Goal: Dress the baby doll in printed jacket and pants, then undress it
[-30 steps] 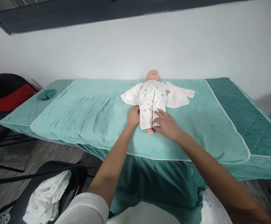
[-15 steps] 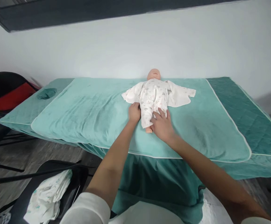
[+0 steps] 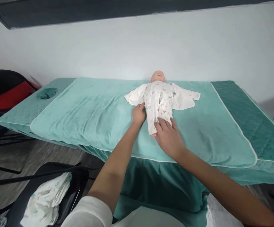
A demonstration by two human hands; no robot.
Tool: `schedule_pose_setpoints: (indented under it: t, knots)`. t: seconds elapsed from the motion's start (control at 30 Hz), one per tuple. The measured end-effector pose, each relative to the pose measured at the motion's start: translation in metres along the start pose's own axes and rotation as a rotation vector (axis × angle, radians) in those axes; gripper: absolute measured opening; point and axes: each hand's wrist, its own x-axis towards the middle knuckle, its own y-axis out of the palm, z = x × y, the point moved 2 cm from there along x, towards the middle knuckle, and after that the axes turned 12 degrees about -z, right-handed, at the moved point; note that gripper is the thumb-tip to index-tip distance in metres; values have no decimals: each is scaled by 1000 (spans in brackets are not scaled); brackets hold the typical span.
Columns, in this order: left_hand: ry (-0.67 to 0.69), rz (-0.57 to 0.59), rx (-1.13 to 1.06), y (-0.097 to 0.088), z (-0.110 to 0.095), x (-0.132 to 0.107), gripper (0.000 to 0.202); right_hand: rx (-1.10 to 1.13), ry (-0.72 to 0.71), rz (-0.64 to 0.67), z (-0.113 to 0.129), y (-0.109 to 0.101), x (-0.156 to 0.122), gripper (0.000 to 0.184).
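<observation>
So the dressed doll lies between and just beyond my hands, long axis pointing away from me, left hand half-curled at its side (can't tell if gripping), right hand nearer, loosely spread over the trouser legs.

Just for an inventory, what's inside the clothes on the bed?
A doll: its head shows above the clothes, a bit of one foot below. The clothes and right hand cover the rest.

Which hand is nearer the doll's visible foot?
Right. The right hand is over the lower clothing, just beside the foot; the left hand is farther up, by the clothing's left edge.
</observation>
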Motion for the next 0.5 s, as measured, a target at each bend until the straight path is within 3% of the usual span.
schedule_pose_setpoints:
  t: [0.2, 0.33, 0.43, 0.5]
  knots:
    - [143, 91, 119, -6, -6, 3, 36, 198, -32, 174, 7, -5, -1, 23]
    - [227, 127, 160, -5, -5, 10, 29, 386, 46, 182, -13, -12, -11, 27]
    - [255, 144, 184, -4, -7, 14, 27, 304, 152, 184, -37, -9, -21, 42]
    - [266, 153, 201, -4, -8, 17, 27, 181, 212, 204, -49, -2, -26, 38]
